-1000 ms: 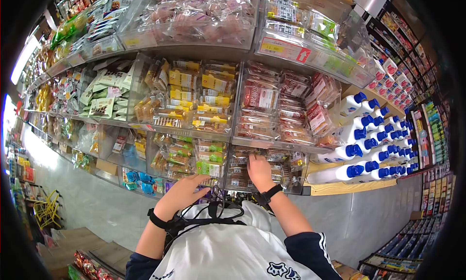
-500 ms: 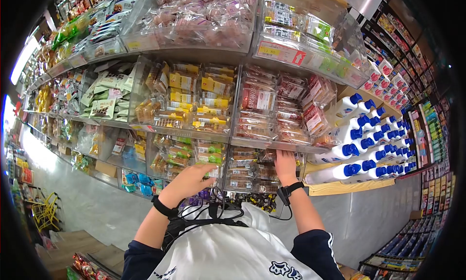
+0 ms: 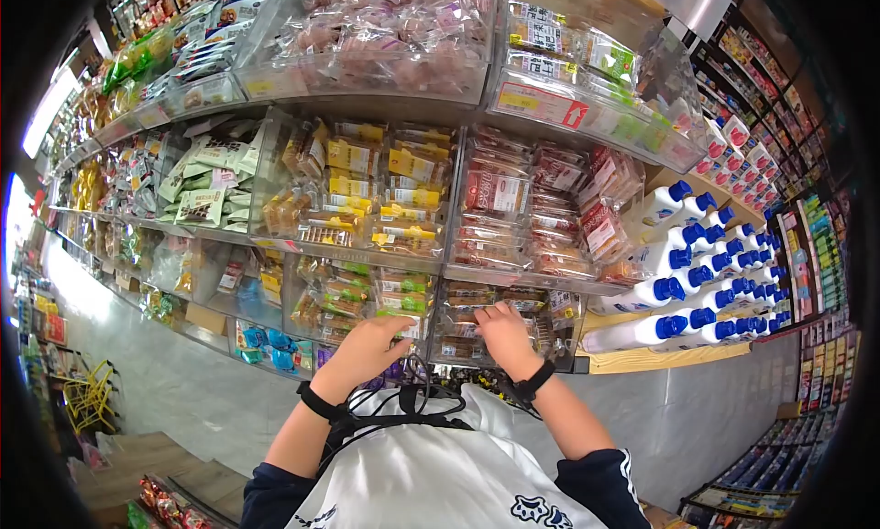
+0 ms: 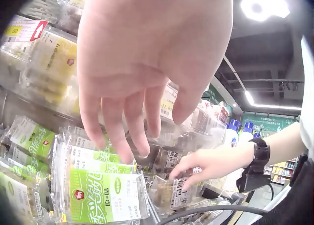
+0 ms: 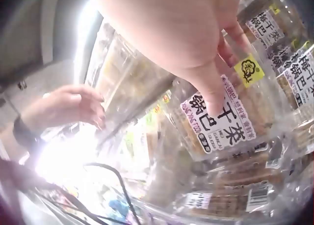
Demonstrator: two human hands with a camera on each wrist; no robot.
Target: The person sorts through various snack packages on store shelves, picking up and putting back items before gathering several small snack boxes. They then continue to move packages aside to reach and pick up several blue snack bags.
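My left hand [image 3: 365, 352] [image 4: 152, 53] hangs with relaxed, slightly spread fingers over green-labelled snack packets [image 4: 105, 193] in a clear bin, and nothing shows in its grasp. To its right, my right hand [image 3: 507, 339] [image 4: 213, 165] is at the neighbouring bin of brown snack packets. In the right wrist view its thumb lies across the white label of a clear packet [image 5: 230, 129] with a yellow sticker, and its fingers show partly behind the wrapper, pinching the packet. More such packets [image 5: 265, 26] lie around it.
Yellow packets [image 3: 348, 158] and red-brown packets [image 3: 495, 190] fill the bins above. White bottles with blue caps [image 3: 655, 291] stand on a wooden shelf [image 3: 669, 358] at the right. Clear bin walls divide the rows. A black cable [image 4: 216, 209] loops near the body.
My right hand first moved right and deeper into the lower bin, then came back left and nearer the body. The left hand stayed near the green packets, shifting only slightly.
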